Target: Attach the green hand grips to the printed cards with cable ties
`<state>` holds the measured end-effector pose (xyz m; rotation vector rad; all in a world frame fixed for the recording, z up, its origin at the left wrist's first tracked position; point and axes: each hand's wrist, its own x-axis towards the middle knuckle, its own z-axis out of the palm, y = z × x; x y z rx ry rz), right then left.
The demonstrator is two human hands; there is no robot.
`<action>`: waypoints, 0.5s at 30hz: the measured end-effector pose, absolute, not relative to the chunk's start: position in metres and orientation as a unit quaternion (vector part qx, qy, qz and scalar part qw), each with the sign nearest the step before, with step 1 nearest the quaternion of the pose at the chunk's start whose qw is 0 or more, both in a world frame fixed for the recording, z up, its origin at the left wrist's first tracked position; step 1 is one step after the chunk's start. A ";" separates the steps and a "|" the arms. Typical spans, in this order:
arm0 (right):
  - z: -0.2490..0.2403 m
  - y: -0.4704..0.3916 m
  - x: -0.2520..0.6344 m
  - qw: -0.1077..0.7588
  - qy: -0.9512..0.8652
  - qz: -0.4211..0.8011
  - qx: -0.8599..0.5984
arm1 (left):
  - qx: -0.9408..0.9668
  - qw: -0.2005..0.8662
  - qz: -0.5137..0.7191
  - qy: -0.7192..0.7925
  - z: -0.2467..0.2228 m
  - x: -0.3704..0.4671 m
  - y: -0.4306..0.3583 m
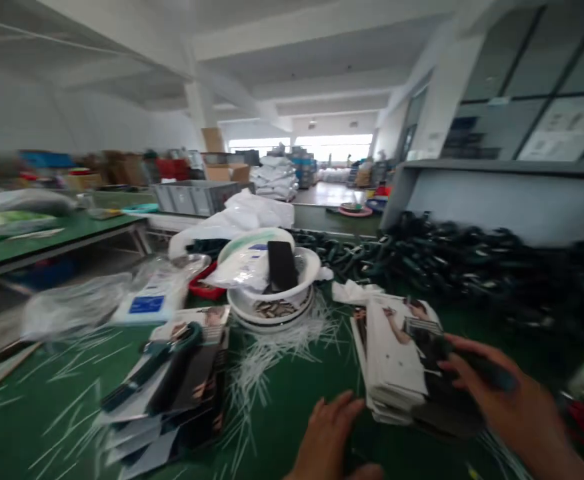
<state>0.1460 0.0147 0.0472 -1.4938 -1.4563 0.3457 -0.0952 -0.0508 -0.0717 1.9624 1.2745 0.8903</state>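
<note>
My right hand point(507, 393) is closed round a dark green tool-like item point(489, 370) at the right, over a stack of printed cards point(397, 360). Blur hides the item's exact shape. Low in the middle, my left hand point(329, 433) is held with its fingers apart and nothing in it, just left of the card stack. On the left side of the green table point(287, 373), a second pile of cards point(202, 373) carries dark green handled items point(142, 377). Thin clear plastic strips point(259, 367) lie scattered between the two piles.
White bowls point(272, 321) holding small metal parts stand mid-table, with a black phone point(282, 267) on top. Beside them are a red tray point(205, 287) and plastic bags point(147, 300). A large heap of dark green items point(452, 267) fills the right rear.
</note>
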 end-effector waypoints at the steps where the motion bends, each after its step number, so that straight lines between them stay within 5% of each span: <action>1: 0.047 0.015 0.152 0.493 -0.598 0.168 -0.609 | 0.730 0.300 0.367 0.491 -0.071 -0.094 -0.050; 7: 0.055 0.015 0.159 0.546 -0.556 0.222 -0.586 | 0.690 0.235 0.478 0.490 -0.022 -0.071 -0.030; 15: 0.080 0.078 0.145 0.581 -0.620 0.200 -0.488 | 0.596 0.401 0.484 0.500 0.004 -0.028 0.051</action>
